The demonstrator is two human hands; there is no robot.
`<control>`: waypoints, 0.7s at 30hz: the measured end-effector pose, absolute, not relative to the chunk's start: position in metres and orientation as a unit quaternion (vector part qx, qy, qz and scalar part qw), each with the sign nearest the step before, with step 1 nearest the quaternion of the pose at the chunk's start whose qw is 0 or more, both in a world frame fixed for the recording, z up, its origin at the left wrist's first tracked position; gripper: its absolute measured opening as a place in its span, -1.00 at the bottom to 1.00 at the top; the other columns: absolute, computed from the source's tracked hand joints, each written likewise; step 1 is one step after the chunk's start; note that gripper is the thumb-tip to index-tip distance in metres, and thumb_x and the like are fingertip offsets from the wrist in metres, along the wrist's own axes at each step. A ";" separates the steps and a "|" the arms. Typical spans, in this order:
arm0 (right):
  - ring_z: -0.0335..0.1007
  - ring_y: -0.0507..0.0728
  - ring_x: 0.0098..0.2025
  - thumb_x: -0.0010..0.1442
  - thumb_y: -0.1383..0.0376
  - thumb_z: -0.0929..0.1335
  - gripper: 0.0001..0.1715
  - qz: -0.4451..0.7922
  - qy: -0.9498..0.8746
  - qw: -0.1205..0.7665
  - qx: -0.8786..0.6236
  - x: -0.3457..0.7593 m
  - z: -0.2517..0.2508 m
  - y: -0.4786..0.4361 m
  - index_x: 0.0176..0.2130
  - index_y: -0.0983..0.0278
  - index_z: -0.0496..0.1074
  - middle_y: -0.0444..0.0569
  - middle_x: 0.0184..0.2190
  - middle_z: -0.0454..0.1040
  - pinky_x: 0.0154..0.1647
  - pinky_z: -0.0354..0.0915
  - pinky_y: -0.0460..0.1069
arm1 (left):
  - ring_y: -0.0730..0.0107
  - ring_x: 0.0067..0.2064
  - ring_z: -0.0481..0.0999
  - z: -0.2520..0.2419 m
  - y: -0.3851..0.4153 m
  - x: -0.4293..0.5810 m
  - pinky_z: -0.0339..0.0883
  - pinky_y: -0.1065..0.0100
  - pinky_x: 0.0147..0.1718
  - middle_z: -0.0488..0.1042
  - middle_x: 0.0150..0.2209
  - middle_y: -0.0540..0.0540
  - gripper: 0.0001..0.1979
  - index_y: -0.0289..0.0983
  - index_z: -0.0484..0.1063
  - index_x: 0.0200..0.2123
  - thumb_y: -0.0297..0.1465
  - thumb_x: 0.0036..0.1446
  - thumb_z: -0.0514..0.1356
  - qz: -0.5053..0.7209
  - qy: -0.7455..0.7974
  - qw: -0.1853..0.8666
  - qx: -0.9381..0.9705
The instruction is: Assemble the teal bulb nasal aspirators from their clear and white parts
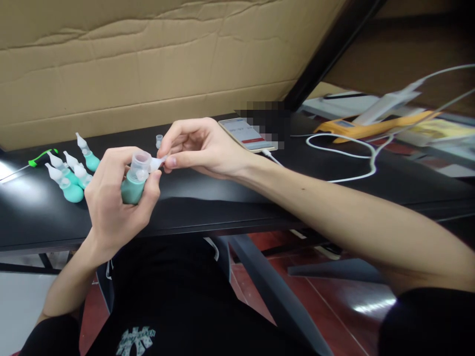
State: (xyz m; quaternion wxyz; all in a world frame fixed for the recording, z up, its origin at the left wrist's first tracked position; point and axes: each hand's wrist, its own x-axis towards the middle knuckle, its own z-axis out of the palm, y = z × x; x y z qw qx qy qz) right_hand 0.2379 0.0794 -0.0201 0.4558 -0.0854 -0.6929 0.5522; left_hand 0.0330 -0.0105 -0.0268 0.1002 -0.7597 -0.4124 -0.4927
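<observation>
My left hand (111, 198) is wrapped round a teal nasal aspirator bulb (132, 190) with a wide translucent collar (140, 165) facing up. From the right, my right hand (202, 148) pinches the narrow end of a small white nozzle tip (156, 163) between thumb and fingers. The tip's wide end lies against the side of the collar, by my left thumb; whether they are joined I cannot tell. Just behind my right fingers, a small clear plastic piece (159, 140) stands on the black table (208, 202).
Several teal aspirators with white tips (70, 190) lie at the left, near a green clip-like piece (41, 157). A phone (247, 133) on a white cable (339, 136) lies behind my right wrist. Farther right is a yellow tool (356, 129). Cardboard (148, 64) walls the back.
</observation>
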 end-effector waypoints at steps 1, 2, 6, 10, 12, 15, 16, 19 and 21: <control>0.63 0.00 -0.36 0.09 0.31 0.70 -0.73 0.548 -0.695 0.458 -0.087 0.238 -0.020 0.080 -0.27 0.28 0.66 -0.12 -0.35 0.68 -0.20 0.58 -0.08 | 0.33 -0.17 0.67 -0.027 -0.010 0.033 0.67 0.19 -0.19 0.64 -0.05 -0.05 -0.93 -0.11 0.41 -0.01 -0.31 0.50 0.22 -0.500 -0.406 0.100 -0.759; 0.62 0.01 -0.36 0.09 0.28 0.71 -0.71 0.542 -0.697 0.461 -0.091 0.238 -0.021 0.081 -0.27 0.28 0.66 -0.12 -0.35 0.68 -0.20 0.58 -0.07 | 0.34 -0.17 0.67 -0.027 -0.010 0.033 0.67 0.21 -0.18 0.64 -0.05 -0.03 -0.93 -0.11 0.41 -0.02 -0.32 0.49 0.23 -0.505 -0.403 0.099 -0.757; 0.59 0.04 -0.36 0.08 0.10 0.73 -0.61 0.491 -0.704 0.497 -0.125 0.238 -0.022 0.082 -0.28 0.26 0.66 -0.11 -0.37 0.65 -0.21 0.59 -0.04 | 0.36 -0.16 0.68 -0.027 -0.008 0.034 0.65 0.25 -0.14 0.64 -0.08 0.01 -0.93 -0.10 0.40 -0.03 -0.35 0.48 0.23 -0.501 -0.411 0.112 -0.753; 0.64 0.08 -0.24 0.17 0.09 0.69 -0.66 0.376 -0.739 0.546 -0.121 0.239 -0.024 0.080 -0.25 0.26 0.69 -0.07 -0.28 0.68 -0.13 0.60 -0.01 | 0.29 -0.13 0.70 -0.029 -0.002 0.034 0.60 0.25 -0.10 0.65 -0.12 -0.04 -0.95 -0.18 0.44 -0.06 -0.38 0.46 0.24 -0.490 -0.409 0.162 -0.753; 0.63 0.06 -0.24 0.23 0.14 0.66 -0.74 0.315 -0.766 0.554 -0.086 0.238 -0.025 0.078 -0.23 0.25 0.71 -0.07 -0.27 0.69 -0.14 0.59 -0.02 | 0.28 -0.13 0.68 -0.031 0.002 0.033 0.56 0.28 -0.10 0.64 -0.14 -0.09 -0.95 -0.24 0.47 -0.06 -0.43 0.44 0.23 -0.484 -0.394 0.198 -0.756; 0.59 0.04 -0.27 0.30 0.15 0.63 -0.78 0.247 -0.800 0.544 -0.055 0.237 -0.026 0.073 -0.19 0.26 0.72 -0.07 -0.28 0.69 -0.16 0.57 -0.02 | 0.26 -0.17 0.63 -0.034 0.008 0.031 0.47 0.31 -0.18 0.61 -0.15 -0.17 -0.89 -0.34 0.52 -0.04 -0.45 0.44 0.22 -0.454 -0.383 0.231 -0.771; 0.59 0.04 -0.27 0.32 0.15 0.62 -0.77 0.231 -0.809 0.537 -0.053 0.236 -0.026 0.072 -0.18 0.27 0.72 -0.06 -0.28 0.70 -0.17 0.56 -0.02 | 0.26 -0.19 0.61 -0.035 0.009 0.030 0.44 0.32 -0.21 0.61 -0.16 -0.19 -0.87 -0.37 0.53 -0.04 -0.44 0.45 0.22 -0.443 -0.383 0.234 -0.776; 0.58 0.04 -0.28 0.35 0.16 0.60 -0.78 0.206 -0.824 0.525 -0.065 0.235 -0.026 0.068 -0.17 0.28 0.72 -0.05 -0.27 0.70 -0.18 0.55 -0.01 | 0.28 -0.23 0.56 -0.036 0.010 0.030 0.38 0.33 -0.26 0.58 -0.17 -0.20 -0.84 -0.40 0.56 -0.04 -0.43 0.45 0.23 -0.429 -0.387 0.230 -0.783; 0.55 0.03 -0.32 0.34 0.16 0.60 -0.78 0.200 -0.823 0.525 -0.083 0.234 -0.026 0.066 -0.19 0.27 0.72 -0.08 -0.30 0.69 -0.21 0.53 -0.03 | 0.28 -0.24 0.54 -0.036 0.009 0.030 0.36 0.33 -0.27 0.57 -0.19 -0.19 -0.84 -0.39 0.56 -0.05 -0.43 0.44 0.21 -0.424 -0.394 0.230 -0.782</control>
